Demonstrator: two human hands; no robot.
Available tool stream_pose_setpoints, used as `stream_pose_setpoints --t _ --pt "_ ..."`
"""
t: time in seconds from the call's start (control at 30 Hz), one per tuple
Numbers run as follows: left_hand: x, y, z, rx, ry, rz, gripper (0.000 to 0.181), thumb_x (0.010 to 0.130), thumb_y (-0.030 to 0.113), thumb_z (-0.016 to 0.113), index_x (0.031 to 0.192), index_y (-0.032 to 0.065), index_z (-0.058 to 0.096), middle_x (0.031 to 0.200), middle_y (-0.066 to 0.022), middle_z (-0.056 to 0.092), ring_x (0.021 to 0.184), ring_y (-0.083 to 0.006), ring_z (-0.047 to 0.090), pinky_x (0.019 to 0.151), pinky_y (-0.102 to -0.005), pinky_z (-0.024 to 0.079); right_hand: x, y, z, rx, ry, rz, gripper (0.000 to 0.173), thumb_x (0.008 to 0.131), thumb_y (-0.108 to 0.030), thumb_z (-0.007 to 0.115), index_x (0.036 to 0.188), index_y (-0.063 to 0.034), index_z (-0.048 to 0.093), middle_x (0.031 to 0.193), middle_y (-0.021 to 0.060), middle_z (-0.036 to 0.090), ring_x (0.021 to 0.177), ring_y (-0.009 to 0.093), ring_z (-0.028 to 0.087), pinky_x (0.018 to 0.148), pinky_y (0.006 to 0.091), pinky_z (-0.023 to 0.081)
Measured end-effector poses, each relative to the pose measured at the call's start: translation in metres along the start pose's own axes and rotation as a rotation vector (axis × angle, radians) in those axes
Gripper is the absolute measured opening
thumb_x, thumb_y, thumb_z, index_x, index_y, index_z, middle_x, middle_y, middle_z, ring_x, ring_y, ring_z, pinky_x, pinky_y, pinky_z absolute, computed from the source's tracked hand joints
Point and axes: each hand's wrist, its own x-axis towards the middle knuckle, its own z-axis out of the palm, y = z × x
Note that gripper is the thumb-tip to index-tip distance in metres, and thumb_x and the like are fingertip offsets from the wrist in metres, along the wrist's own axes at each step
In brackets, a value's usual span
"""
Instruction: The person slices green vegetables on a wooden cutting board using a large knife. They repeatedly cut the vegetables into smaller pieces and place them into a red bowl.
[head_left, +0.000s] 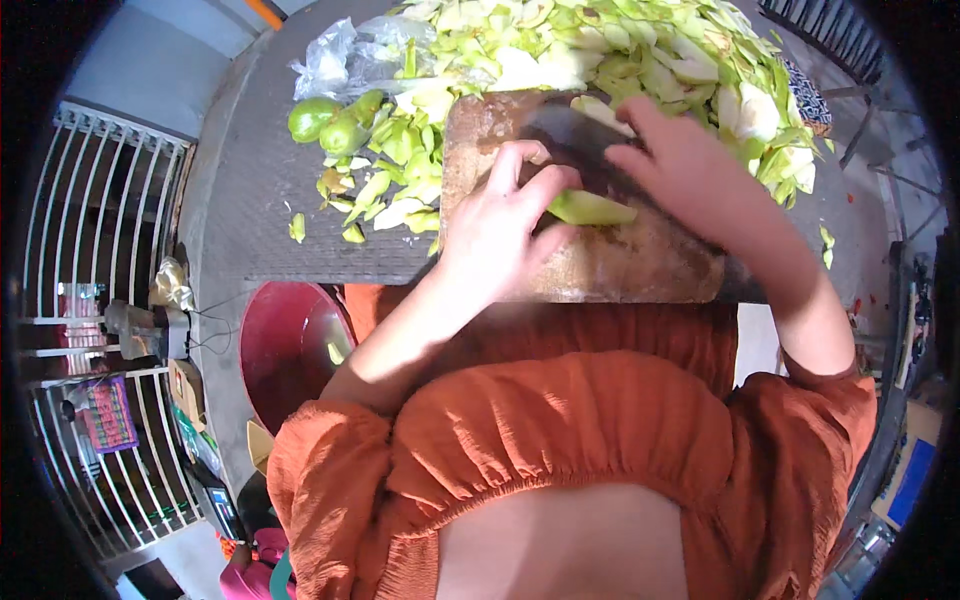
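Note:
My left hand (502, 217) is over a worn wooden cutting board (637, 277). Its thumb and fingers close around the left end of a peeled pale-green piece of fruit, likely green mango (596, 210). Farther right, my right hand (671, 161) is blurred above the board, fingers pointing left. A pale slice (596, 112) lies by its fingertips. A dark blurred shape, blade or shadow, spreads over the board between the hands; I cannot tell which, nor whether the right hand grips anything.
Peels and slices (525, 45) heap behind and beside the board on a dark tabletop (262, 187). Whole green fruits (315, 120) sit at left near a clear plastic bag (360, 56). Below the table's front edge stands a dark pink bucket (281, 352). Someone in pink (259, 566) is at lower left.

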Motion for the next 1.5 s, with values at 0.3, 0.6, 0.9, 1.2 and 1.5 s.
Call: stream_pose_setpoints --t 0.3,0.6,0.9,1.2,1.5 --pt "0.042 -0.024 -0.01 0.042 0.051 -0.223 0.033 0.084 0.03 0.062 0.105 0.0044 0.058 0.104 -0.0164 0.059 0.088 -0.0322 0.062 0.076 -0.0378 0.05 0.005 0.036 -0.061 0.062 0.171 -0.189 0.036 0.073 -0.001 0.061 0.106 -0.0036 0.049 0.084 0.0134 0.061 0.081 0.022 0.062 0.072 0.0309 0.047" --pt "0.09 -0.011 0.011 0.03 -0.294 -0.225 0.048 0.07 0.039 0.072 0.105 0.0071 0.061 0.094 -0.0165 0.067 0.09 -0.0302 0.064 0.081 -0.0386 0.049 0.006 0.112 -0.05 0.174 0.601 -0.022 0.027 0.081 -0.027 0.069 0.084 -0.001 0.062 0.069 0.0052 0.06 0.062 0.011 0.053 0.06 0.0266 0.044" --pt "0.108 -0.054 -0.001 -0.879 -0.223 -0.34 0.037 0.075 0.015 0.075 0.106 0.0019 0.058 0.086 -0.0012 0.063 0.072 -0.0072 0.056 0.067 -0.0224 0.047 0.026 0.086 -0.075 0.418 0.568 0.255 0.034 0.082 -0.034 0.068 0.069 -0.0022 0.062 0.055 -0.0023 0.051 0.051 0.006 0.044 0.049 0.0254 0.038" --pt "0.129 -0.11 -0.022 -1.824 0.247 -0.343 0.032 0.092 0.02 0.056 0.118 0.0041 0.047 0.104 -0.0094 0.061 0.089 -0.0209 0.063 0.069 -0.0317 0.055 0.086 0.036 -0.061 0.852 0.471 -0.082 0.033 0.087 -0.033 0.058 0.098 -0.0029 0.063 0.07 -0.0024 0.051 0.059 0.008 0.043 0.054 0.0235 0.035" --pt "0.115 -0.119 -0.02 -1.597 0.139 -0.356 0.031 0.092 0.021 0.054 0.119 0.0064 0.048 0.106 -0.0116 0.059 0.088 -0.0218 0.062 0.068 -0.032 0.055 0.094 0.028 0.0 0.268 0.392 -0.371 0.043 0.082 -0.033 0.065 0.107 0.0006 0.056 0.091 0.0168 0.059 0.082 0.033 0.058 0.075 0.0366 0.045"
